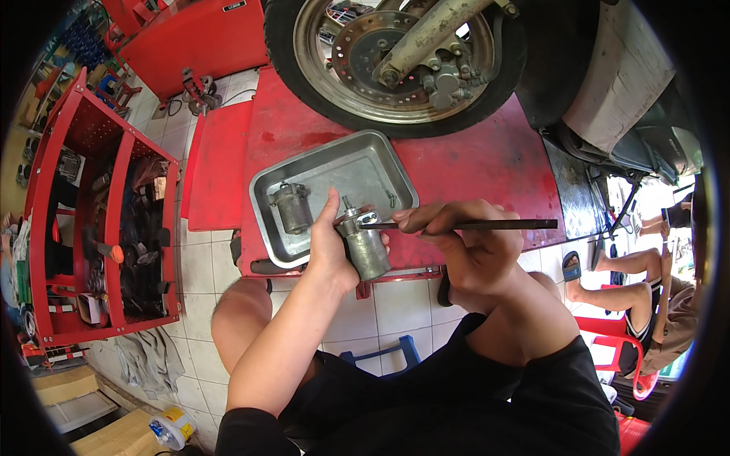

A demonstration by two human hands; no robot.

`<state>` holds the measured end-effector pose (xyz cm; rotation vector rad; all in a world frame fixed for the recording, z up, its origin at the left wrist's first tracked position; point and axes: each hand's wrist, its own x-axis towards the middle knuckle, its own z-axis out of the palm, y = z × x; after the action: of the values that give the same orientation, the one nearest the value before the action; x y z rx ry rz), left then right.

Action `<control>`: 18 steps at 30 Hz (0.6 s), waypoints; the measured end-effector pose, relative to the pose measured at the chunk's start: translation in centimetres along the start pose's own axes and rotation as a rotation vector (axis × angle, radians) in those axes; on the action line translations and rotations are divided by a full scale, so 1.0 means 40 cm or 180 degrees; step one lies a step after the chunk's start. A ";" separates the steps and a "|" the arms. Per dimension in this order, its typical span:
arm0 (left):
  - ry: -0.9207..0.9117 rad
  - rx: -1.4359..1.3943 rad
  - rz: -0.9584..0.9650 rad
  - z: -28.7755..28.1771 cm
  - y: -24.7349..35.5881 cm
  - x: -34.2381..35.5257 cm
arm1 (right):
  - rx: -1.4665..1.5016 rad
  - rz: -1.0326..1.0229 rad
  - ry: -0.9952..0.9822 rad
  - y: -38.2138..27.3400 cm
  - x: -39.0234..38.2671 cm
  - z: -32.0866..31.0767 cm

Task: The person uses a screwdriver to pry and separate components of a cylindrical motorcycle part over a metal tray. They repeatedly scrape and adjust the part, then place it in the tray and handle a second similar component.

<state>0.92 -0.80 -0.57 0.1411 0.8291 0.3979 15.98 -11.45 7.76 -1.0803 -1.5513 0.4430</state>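
My left hand [332, 247] is wrapped round a grey cylindrical starter motor [369, 254], its thin shaft pointing up and away from me. My right hand [475, 239] pinches a long, slim dark rod-shaped tool [509, 225]. The rod lies almost level, and its left end meets the upper part of the motor; its exact kind of tip is too small to tell. Just beyond my hands is a shallow metal tray [262, 186]. In its left part stands a second starter motor [292, 208], and small screws [391, 199] lie toward its right side.
The tray rests on a red lift platform [471, 163] under a motorcycle front wheel [395, 118]. A red tool rack [114, 235] stands at left, with a grey rag [148, 361] on the floor nearby. A blue stool [407, 353] shows below; another person's leg [616, 296] is at right.
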 end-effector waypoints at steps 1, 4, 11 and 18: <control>-0.0010 0.0014 0.0013 -0.001 -0.001 0.001 | 0.0003 -0.0030 0.0020 0.000 0.000 0.003; -0.0059 0.0061 0.0035 -0.008 -0.002 0.007 | -0.0020 -0.0170 0.0107 0.007 0.000 0.006; -0.0058 0.0090 0.0039 -0.007 -0.004 0.012 | -0.0018 -0.0321 0.0204 0.024 0.003 0.003; -0.0226 0.0065 0.0048 0.004 0.008 -0.005 | 0.0061 -0.0309 0.0455 0.024 0.027 -0.012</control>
<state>0.81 -0.61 -0.24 0.1797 0.7626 0.3966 16.84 -10.21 7.80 -0.9957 -1.4631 0.3072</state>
